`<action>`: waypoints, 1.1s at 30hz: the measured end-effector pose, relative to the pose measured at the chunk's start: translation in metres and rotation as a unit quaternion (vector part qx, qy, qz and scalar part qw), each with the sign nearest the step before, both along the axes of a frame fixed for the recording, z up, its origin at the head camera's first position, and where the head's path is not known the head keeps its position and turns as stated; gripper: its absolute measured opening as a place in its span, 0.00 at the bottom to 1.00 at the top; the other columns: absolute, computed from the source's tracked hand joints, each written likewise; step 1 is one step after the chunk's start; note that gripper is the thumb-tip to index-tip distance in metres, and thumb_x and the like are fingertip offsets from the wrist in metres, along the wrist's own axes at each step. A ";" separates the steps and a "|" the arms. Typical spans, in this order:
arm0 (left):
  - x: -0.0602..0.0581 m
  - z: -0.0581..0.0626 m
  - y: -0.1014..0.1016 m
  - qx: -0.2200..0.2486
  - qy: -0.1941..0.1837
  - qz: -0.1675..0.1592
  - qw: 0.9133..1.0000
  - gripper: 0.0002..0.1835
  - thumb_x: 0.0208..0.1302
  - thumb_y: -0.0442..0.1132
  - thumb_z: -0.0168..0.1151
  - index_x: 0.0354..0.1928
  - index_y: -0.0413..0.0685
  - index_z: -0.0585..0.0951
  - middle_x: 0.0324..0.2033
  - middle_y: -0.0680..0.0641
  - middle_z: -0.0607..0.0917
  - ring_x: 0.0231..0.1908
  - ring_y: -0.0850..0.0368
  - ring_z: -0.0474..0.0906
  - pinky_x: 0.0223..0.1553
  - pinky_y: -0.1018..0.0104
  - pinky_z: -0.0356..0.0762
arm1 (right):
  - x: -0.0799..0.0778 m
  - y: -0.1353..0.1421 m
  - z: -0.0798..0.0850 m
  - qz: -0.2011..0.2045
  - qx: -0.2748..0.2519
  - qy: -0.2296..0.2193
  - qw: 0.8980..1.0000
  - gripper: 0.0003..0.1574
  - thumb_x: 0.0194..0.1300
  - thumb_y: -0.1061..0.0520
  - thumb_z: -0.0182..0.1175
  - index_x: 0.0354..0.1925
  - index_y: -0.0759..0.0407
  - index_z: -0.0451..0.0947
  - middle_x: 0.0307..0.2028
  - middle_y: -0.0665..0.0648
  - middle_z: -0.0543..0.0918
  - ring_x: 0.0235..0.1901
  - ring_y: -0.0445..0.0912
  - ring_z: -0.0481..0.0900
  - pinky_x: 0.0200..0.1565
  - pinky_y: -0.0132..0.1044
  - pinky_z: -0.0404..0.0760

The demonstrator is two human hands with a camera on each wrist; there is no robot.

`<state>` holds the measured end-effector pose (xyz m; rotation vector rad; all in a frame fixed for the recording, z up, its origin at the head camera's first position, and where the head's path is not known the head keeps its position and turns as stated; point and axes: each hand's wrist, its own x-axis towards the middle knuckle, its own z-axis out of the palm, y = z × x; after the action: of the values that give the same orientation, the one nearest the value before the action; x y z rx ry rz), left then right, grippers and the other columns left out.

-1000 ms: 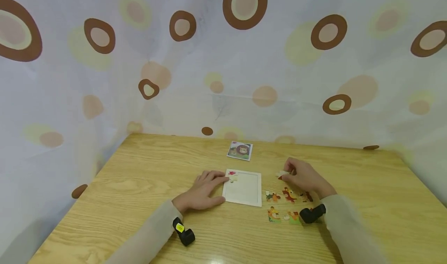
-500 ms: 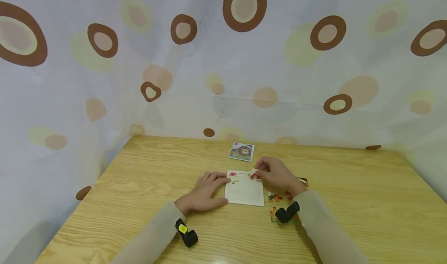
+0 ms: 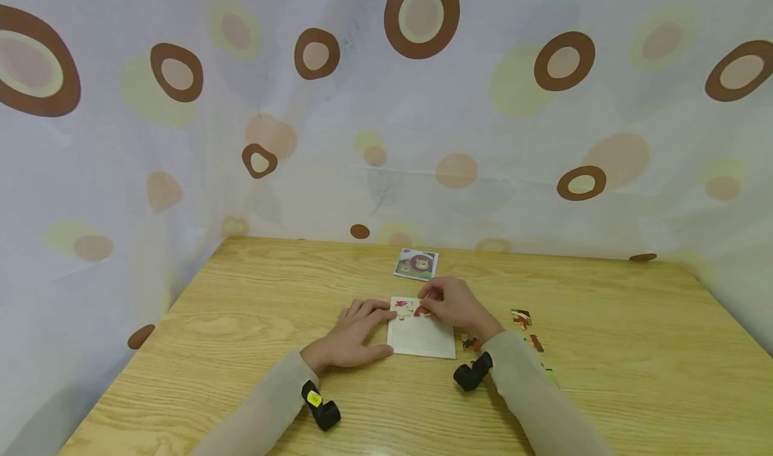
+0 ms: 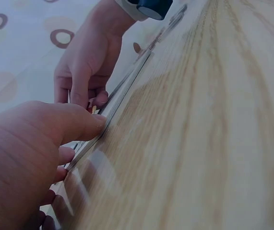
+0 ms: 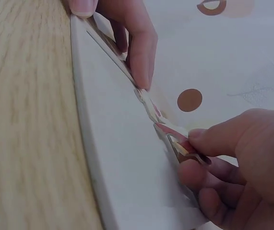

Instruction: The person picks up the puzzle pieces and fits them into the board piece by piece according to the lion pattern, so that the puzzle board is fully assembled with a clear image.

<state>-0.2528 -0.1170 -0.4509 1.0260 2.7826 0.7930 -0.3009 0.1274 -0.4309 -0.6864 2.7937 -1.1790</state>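
A white puzzle tray point(image 3: 421, 340) lies flat on the wooden table. In its upper left corner sits a puzzle piece with a pink-red print point(image 3: 401, 304). My right hand point(image 3: 457, 307) pinches a second puzzle piece point(image 5: 176, 136), red and brown on cream, between thumb and fingers. This piece is tilted over the tray's top row, its edge right at the corner piece. My left hand point(image 3: 350, 336) rests at the tray's left side with fingers spread; its thumb point(image 4: 86, 122) touches the tray's rim in the left wrist view.
A lion picture card point(image 3: 417, 263) lies behind the tray. Several loose puzzle pieces point(image 3: 522, 318) lie to the right, some hidden under my right forearm. A patterned cloth point(image 3: 398, 107) hangs behind the table point(image 3: 290, 288).
My right hand has carried the red-and-brown puzzle piece left from the loose pieces to the tray, then along the top row to the corner piece. My left hand has stayed at the tray's left side.
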 end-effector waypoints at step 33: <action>0.000 0.001 -0.002 0.003 0.012 -0.004 1.000 0.30 0.63 0.51 0.60 0.66 0.49 0.71 0.67 0.46 0.65 0.63 0.48 0.58 0.57 0.49 0.56 | 0.011 -0.026 0.002 -0.137 0.050 0.019 0.989 0.06 0.59 0.59 0.67 0.29 0.58 0.79 0.23 0.52 0.78 0.24 0.43 0.71 0.29 0.34 0.68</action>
<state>-0.2524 -0.1188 -0.4497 1.0541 2.7958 0.7931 -0.2894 0.1017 -0.4292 -0.3284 3.0279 -1.0598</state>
